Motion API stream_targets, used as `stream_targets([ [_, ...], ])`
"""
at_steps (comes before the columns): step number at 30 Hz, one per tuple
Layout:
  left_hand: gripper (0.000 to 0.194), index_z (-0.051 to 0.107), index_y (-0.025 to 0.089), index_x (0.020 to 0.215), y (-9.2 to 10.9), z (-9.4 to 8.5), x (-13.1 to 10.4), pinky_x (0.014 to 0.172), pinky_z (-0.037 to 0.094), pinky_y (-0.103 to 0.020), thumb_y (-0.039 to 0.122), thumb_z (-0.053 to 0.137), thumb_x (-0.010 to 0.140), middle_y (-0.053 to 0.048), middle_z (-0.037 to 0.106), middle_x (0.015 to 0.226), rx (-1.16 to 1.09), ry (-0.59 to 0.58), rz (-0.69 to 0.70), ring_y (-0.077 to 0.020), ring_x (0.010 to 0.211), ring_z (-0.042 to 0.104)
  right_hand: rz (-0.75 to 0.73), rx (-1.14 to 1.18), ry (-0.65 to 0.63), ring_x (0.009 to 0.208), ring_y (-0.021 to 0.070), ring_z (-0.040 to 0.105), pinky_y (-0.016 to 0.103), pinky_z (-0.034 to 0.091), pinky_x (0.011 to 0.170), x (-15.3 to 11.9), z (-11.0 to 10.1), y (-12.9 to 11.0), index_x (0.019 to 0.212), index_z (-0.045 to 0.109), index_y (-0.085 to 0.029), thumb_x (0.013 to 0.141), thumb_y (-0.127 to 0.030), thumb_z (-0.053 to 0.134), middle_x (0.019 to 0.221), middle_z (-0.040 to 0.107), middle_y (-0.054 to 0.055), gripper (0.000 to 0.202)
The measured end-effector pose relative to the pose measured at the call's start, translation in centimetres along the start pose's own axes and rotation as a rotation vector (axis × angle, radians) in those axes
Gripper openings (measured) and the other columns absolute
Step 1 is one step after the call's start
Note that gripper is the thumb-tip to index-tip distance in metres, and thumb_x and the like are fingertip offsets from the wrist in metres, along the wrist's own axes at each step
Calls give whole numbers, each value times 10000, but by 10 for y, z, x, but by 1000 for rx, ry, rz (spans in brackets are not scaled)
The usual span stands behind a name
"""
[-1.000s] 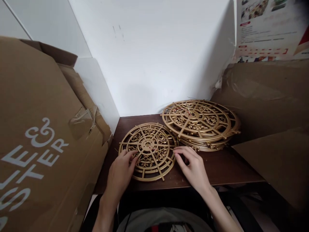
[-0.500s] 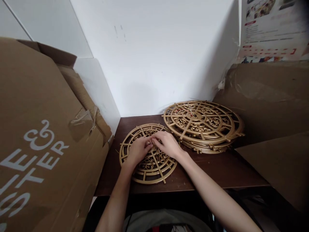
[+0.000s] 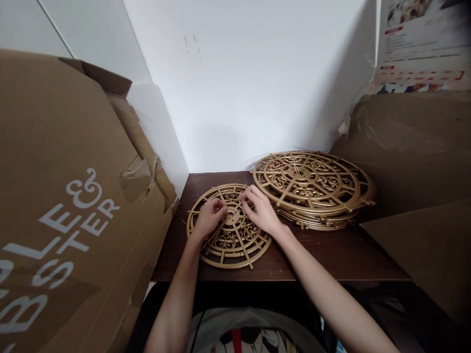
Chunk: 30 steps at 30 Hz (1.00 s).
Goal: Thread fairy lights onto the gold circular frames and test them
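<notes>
Gold openwork disc (image 3: 233,224), flat on the desk (image 3: 312,252). My left hand (image 3: 208,216) curls over its left side, my right hand (image 3: 261,212) over its upper right; I cannot tell whether either grips anything. I judge handling near the hub under way; what remains is not shown. Beyond the disc's right: a stack of similar discs (image 3: 303,178).

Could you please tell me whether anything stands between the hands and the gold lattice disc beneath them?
Nothing visible does: the left hand and right hand are both directly over the gold lattice disc. The stack of discs lies off to the right, not between them.
</notes>
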<state>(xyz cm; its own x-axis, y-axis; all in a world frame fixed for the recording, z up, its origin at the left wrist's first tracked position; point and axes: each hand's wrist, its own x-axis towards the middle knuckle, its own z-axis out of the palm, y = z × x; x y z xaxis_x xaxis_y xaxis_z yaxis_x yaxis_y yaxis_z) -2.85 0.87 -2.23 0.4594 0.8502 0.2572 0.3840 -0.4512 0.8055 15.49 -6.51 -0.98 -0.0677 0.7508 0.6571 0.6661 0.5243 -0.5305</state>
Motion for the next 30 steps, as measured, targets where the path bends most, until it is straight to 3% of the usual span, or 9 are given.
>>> stream_targets([
  [3, 206, 603, 167, 721, 1, 0, -1, 664, 439, -266, 365, 577, 768, -17, 636, 707, -57, 12, -40, -149, 678, 560, -52, -20, 43, 878, 192, 538, 317, 459, 792, -1, 2, -4, 888, 599, -192, 807, -23, 425, 895, 522, 52, 256],
  [8, 227, 607, 160, 735, 8, 1, -5, 508, 386, -218, 387, 620, 746, 5, 616, 632, -144, 37, -142, -100, 521, 479, -112, -57, 91, 845, 208, 511, 340, 432, 744, -4, 3, -5, 737, 601, -200, 741, -4, 437, 838, 520, 50, 255],
  [13, 245, 608, 155, 772, 13, 1, -6, 456, 356, -200, 400, 625, 757, 5, 625, 641, -254, 52, -163, -77, 475, 448, -132, -18, -4, 822, 196, 521, 334, 430, 757, -3, 6, -4, 751, 632, -189, 740, -3, 455, 797, 553, 41, 256],
  [16, 249, 630, 164, 791, 16, 0, -5, 500, 391, -215, 412, 626, 764, 16, 608, 620, -238, 46, -107, -97, 520, 487, -37, 45, -59, 781, 171, 546, 304, 436, 725, -1, 11, -6, 875, 674, -179, 836, -76, 479, 817, 583, 38, 224],
  [19, 249, 644, 176, 814, 19, 0, -6, 555, 418, -231, 421, 622, 774, 19, 606, 624, -194, 36, -44, -121, 583, 528, 105, 146, 1, 697, 147, 540, 277, 433, 656, 1, 15, -6, 966, 694, -171, 899, -205, 524, 788, 597, 28, 186],
  [24, 269, 666, 172, 800, 23, 0, -8, 594, 426, -243, 435, 611, 791, 6, 619, 657, -136, 9, 1, -137, 635, 548, 241, 298, 119, 706, 148, 543, 276, 443, 642, 3, 17, 3, 943, 722, -170, 882, -298, 591, 807, 629, 40, 193],
  [30, 289, 682, 163, 777, 25, 2, -8, 601, 417, -247, 447, 629, 786, 0, 623, 687, -139, -15, 26, -127, 630, 525, 244, 482, 82, 698, 146, 563, 278, 437, 603, 6, 15, 3, 836, 734, -191, 801, -338, 689, 835, 665, 50, 157],
])
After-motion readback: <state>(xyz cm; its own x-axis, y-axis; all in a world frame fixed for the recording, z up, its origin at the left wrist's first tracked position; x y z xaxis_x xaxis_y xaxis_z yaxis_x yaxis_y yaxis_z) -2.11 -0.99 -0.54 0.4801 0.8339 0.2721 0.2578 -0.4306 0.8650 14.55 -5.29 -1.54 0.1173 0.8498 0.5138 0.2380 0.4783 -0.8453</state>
